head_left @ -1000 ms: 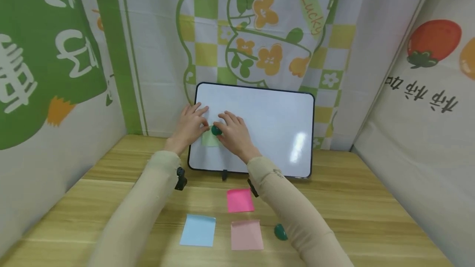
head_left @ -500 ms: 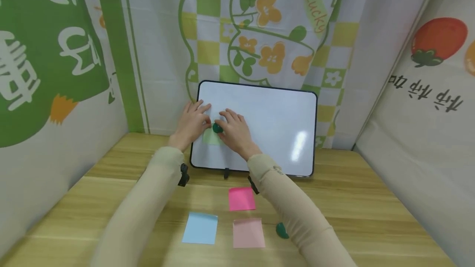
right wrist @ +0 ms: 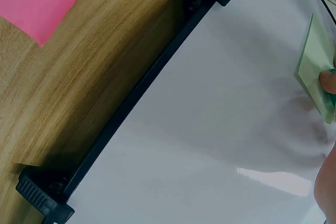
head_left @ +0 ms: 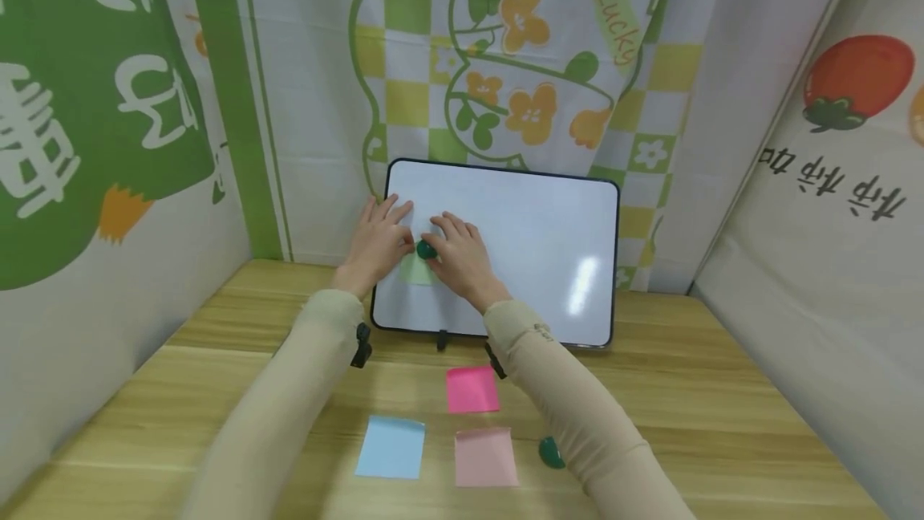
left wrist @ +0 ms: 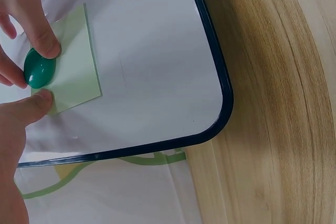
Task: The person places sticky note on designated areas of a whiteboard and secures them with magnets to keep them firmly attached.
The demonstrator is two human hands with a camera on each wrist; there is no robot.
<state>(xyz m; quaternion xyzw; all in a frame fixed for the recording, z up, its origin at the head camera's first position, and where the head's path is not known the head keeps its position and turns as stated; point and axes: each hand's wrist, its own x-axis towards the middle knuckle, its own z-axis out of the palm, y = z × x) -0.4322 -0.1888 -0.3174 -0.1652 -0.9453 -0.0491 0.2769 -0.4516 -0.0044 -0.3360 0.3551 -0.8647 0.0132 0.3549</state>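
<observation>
Nothing visibly moved: my right grip (head_left: 463,266) pinches magnet (left wrist: 40,70), left grip (head_left: 375,245) green note (left wrist: 77,72) on board (head_left: 527,251); three notes (head_left: 391,448), second magnet (head_left: 550,452) remain on tabletop (head_left: 693,400).

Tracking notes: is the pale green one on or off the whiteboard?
On: the left wrist view shows the green note against the whiteboard, green magnet over its edge.
</observation>
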